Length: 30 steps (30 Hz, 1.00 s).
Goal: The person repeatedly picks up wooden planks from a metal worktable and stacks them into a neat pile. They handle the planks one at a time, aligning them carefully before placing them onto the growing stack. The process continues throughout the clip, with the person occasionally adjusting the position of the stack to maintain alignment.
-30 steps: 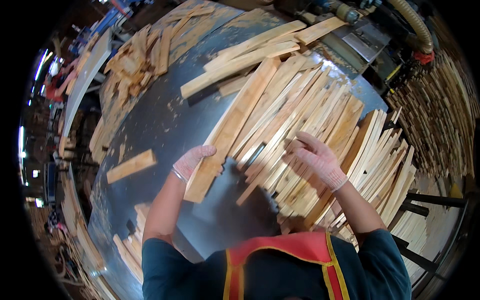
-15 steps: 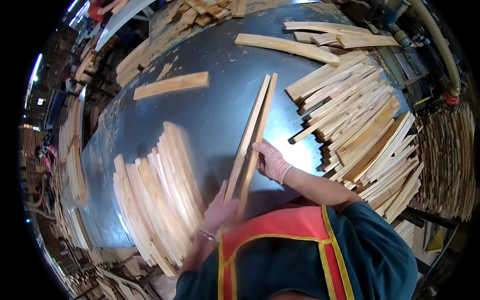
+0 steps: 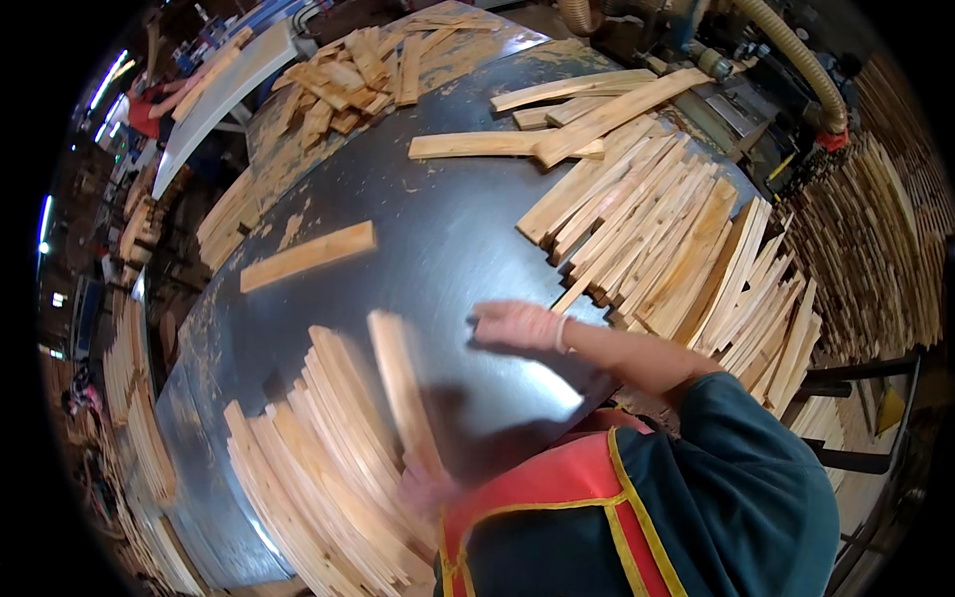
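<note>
My left hand [image 3: 428, 488], blurred by motion, grips the near end of a pale wooden board [image 3: 398, 373]. This board stands tilted just right of a row of similar boards [image 3: 323, 428] laid side by side at the near left. My right hand [image 3: 517, 326], in a whitish-pink glove, hovers over the dark metal table [image 3: 438, 229] with its fingers stretched to the left and nothing visible in them. To its right lies a wide stack of wooden strips [image 3: 647, 229]. A single board [image 3: 308, 257] rests alone on the table's left part.
Loose boards lie at the far right, one long board [image 3: 622, 117] crossing over others. A heap of short offcuts [image 3: 343, 80] sits at the far end. Stacked timber [image 3: 870, 249] and a ribbed hose [image 3: 796, 50] stand on the right. Another person [image 3: 149, 111] works at the far left.
Two boards were between my hands; now only my left hand holds one, moved left toward the row. My right hand has let go. A board newly lies across those at the far right.
</note>
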Each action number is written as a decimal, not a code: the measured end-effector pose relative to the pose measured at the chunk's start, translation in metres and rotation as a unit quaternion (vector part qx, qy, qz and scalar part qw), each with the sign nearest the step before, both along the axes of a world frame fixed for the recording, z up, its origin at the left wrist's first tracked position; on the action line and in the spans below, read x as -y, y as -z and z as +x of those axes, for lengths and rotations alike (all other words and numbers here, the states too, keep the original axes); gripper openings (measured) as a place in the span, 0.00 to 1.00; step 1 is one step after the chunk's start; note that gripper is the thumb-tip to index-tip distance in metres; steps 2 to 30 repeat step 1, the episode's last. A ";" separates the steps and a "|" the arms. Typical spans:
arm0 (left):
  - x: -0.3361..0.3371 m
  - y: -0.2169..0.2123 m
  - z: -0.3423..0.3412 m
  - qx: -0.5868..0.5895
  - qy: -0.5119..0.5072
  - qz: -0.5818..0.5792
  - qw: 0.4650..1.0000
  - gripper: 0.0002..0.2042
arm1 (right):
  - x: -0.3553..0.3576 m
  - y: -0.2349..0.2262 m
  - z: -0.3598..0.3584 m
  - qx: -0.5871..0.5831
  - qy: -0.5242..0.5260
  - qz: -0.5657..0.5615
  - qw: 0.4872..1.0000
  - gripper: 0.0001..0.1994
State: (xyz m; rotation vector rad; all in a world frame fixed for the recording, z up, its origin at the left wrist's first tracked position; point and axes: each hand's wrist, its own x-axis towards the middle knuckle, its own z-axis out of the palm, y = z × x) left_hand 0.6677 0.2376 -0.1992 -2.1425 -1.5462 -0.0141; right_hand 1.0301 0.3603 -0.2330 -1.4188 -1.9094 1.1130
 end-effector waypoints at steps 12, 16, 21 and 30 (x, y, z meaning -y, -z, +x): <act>-0.008 0.003 0.009 0.003 0.009 0.001 1.000 0.37 | -0.001 0.001 0.012 0.003 0.009 0.001 1.000 0.29; -0.008 0.003 0.009 0.003 0.009 0.001 1.000 0.37 | -0.001 0.001 0.012 0.003 0.009 0.001 1.000 0.29; -0.008 0.003 0.009 0.003 0.009 0.001 1.000 0.37 | -0.001 0.001 0.012 0.003 0.009 0.001 1.000 0.29; -0.008 0.003 0.009 0.003 0.009 0.001 1.000 0.37 | -0.001 0.001 0.012 0.003 0.009 0.001 1.000 0.29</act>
